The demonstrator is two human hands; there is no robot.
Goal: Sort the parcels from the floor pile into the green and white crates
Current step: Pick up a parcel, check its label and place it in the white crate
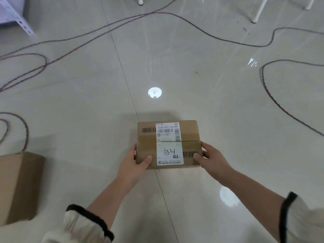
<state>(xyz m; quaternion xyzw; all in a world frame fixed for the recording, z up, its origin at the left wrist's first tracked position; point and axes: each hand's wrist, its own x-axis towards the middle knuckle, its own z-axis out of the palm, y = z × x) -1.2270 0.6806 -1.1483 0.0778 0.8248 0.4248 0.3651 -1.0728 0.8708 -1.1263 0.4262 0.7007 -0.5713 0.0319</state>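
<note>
A brown cardboard parcel with a white shipping label marked "A34" is held above the glossy floor, in the lower middle of the head view. My left hand grips its near left corner, thumb on top. My right hand grips the near right corner, thumb on the barcode. A second, larger brown parcel stands on the floor at the lower left. No green or white crate is in view.
Dark cables loop across the pale tiled floor, left, far and right. White furniture legs stand at the top right. A perforated metal shelf post shows at the top left.
</note>
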